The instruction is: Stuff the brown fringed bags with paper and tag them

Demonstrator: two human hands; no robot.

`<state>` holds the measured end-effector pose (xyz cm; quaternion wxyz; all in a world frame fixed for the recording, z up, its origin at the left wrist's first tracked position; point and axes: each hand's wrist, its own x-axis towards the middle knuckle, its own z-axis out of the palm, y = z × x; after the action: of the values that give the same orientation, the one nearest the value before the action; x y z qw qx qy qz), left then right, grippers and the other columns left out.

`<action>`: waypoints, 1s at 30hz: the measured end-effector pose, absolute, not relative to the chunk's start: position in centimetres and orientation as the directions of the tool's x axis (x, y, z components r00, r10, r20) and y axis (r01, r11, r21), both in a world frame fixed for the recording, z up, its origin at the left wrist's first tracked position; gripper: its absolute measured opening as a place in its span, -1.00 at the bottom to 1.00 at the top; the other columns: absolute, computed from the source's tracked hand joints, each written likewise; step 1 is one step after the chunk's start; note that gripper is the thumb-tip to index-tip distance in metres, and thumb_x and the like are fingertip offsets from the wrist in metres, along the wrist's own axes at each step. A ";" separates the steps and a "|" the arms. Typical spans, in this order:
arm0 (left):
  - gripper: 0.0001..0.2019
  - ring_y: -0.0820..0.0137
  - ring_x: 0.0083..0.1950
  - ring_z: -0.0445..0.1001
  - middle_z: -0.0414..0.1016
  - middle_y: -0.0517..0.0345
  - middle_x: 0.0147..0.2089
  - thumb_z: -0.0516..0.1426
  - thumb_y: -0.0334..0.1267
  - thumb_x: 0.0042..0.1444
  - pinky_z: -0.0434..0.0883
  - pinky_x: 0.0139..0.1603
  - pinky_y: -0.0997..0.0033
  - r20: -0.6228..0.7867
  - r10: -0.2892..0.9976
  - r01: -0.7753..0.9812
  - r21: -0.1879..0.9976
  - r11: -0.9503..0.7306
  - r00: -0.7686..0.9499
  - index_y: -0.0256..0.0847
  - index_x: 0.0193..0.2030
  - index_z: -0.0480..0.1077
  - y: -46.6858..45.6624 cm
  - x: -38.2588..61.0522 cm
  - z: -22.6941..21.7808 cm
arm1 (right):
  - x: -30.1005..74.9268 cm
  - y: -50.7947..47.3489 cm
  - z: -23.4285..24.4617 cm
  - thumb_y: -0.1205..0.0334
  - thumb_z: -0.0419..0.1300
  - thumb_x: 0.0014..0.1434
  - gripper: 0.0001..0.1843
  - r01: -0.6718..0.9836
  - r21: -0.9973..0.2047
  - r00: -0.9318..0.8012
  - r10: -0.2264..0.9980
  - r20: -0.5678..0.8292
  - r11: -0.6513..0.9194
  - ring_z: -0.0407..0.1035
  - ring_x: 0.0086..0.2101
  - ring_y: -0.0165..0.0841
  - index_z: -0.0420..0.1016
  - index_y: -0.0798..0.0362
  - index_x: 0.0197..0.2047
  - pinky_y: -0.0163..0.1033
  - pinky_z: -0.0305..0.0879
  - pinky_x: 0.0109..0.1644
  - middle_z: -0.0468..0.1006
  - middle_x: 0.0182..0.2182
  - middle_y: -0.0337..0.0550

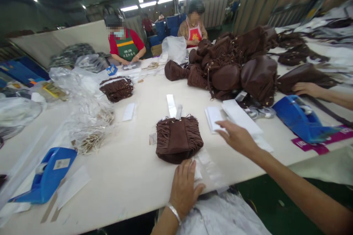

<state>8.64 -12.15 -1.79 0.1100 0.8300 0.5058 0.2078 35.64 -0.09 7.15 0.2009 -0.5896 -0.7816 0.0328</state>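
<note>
Brown fringed bag on tabletop, nr side, approx. centre; L hand w/ fingers bent over a white piece just nr of it, can't tell if gripping. R hand part-open, nothing held, fingertips at white sheets right of bag, contact unclear. Brown bag pile far right, blue tape dispenser nr right.

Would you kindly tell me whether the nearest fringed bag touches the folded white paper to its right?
Apart: the head view shows a strip of pale tabletop between the nearest fringed bag and the folded white paper.
</note>
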 end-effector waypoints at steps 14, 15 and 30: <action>-0.56 0.13 0.16 0.38 0.36 -0.01 0.25 0.09 -0.39 0.18 0.43 0.08 0.05 0.275 0.804 0.821 0.078 -0.565 0.528 -0.16 0.21 0.30 -10.9 9.4 -4.5 | 23.4 2.1 3.9 0.57 -0.02 0.13 -0.45 0.671 -0.191 -0.684 0.697 0.213 0.717 0.21 0.19 -0.15 0.35 0.12 0.17 -0.03 0.24 0.20 0.38 0.17 0.02; -0.57 0.14 0.14 0.40 0.38 -0.02 0.23 0.10 -0.40 0.17 0.44 0.06 0.06 0.282 0.797 0.819 0.061 -0.571 0.535 -0.17 0.20 0.32 -10.8 9.3 -4.6 | 23.6 2.4 4.3 0.59 -0.02 0.11 -0.45 0.661 -0.205 -0.682 0.692 0.238 0.722 0.21 0.18 -0.18 0.37 0.13 0.14 -0.06 0.23 0.22 0.41 0.16 0.01; -0.65 0.13 0.02 0.38 0.41 -0.03 0.19 0.09 -0.21 0.20 0.42 -0.03 0.04 0.172 0.820 0.804 0.170 -0.570 0.546 -0.18 0.12 0.37 -9.7 6.2 -1.4 | 26.2 4.5 7.1 0.62 -0.02 0.04 -0.47 0.528 -0.400 -0.567 0.662 0.490 0.749 0.33 0.10 -0.29 0.47 0.03 -0.01 -0.14 0.27 0.21 0.52 0.00 -0.09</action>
<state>6.25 -9.65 -1.40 0.0352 0.8784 0.4622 0.1164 26.22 4.53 7.07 0.3191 -0.3383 -0.8791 0.1047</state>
